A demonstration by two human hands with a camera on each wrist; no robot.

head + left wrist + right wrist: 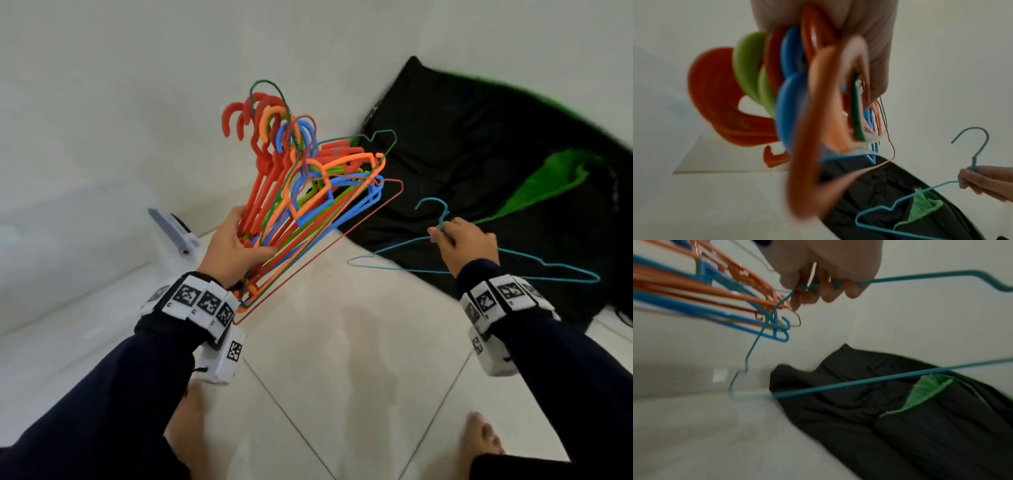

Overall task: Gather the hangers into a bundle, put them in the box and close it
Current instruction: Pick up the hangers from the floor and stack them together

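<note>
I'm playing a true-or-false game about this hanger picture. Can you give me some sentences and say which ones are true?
1. The left hand grips a bundle of colourful hangers. True.
2. The right hand is empty. False: its fingers hold a teal wire hanger.
3. The teal wire hanger is already in the bundle. False: it is held apart.
4. A black cloth with a green patch lies on the floor. True.

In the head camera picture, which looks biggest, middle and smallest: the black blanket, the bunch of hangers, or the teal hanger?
1. black blanket
2. bunch of hangers, gripped by the left hand
3. teal wire hanger, held in the right hand

The blanket lies farther away, so it is truly biggest.
</note>
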